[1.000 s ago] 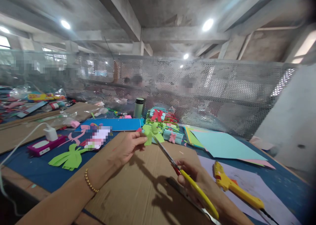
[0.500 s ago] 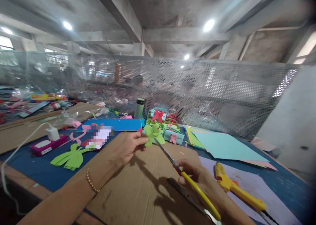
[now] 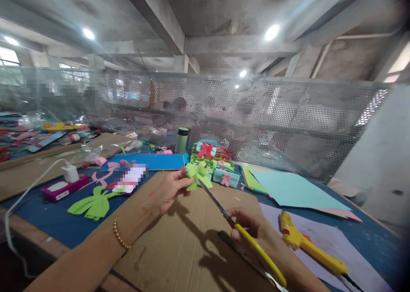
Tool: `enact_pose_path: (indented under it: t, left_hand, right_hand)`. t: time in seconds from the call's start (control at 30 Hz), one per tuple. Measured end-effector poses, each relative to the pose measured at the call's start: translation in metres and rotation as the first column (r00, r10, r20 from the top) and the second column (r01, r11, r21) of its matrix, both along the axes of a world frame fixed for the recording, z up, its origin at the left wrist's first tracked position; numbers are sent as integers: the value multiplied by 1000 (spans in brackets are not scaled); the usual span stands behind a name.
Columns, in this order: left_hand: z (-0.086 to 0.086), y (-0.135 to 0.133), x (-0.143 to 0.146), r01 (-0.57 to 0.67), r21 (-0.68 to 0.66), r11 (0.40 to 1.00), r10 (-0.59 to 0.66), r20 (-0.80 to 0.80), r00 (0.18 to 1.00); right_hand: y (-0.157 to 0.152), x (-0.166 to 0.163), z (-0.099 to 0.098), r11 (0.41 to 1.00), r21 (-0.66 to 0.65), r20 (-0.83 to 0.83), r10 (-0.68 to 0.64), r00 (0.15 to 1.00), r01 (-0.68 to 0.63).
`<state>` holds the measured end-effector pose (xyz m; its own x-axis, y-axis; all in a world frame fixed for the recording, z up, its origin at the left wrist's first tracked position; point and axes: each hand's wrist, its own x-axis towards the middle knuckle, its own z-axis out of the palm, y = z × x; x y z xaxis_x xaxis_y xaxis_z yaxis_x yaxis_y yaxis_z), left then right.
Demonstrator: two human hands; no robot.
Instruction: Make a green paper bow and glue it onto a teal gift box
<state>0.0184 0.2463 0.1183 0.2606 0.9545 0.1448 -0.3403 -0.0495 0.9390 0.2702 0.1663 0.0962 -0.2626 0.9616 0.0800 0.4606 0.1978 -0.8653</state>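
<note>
My left hand (image 3: 168,190) pinches a small green paper bow (image 3: 197,174) above a sheet of brown cardboard (image 3: 179,249). My right hand (image 3: 256,234) is closed round the yellow handles of a pair of scissors (image 3: 238,230). The blades point up and left, and their tips reach the bow's lower edge. A gold bead bracelet sits on my left wrist.
A yellow glue gun (image 3: 307,246) lies at the right on lilac paper. Light blue paper sheets (image 3: 288,189) lie beyond it. Finished paper gift boxes (image 3: 213,161), a green tumbler (image 3: 182,140), a green paper cutout (image 3: 91,204) and a pink phone with a charger (image 3: 62,187) stand on the blue table. A perforated metal screen (image 3: 256,121) closes the back, with people behind it.
Both hands hold almost the same pose. The view has drifted slightly, and the bow and the scissor tips stay together.
</note>
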Motion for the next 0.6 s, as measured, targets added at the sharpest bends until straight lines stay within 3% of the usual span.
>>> enact_pose_path:
  t: [0.6]
  left_hand:
    - [-3,2,-1,24,54,998,-21,-60,998]
  right_hand:
    - [4,1,-9,1000,-2,-33,4,999,-4]
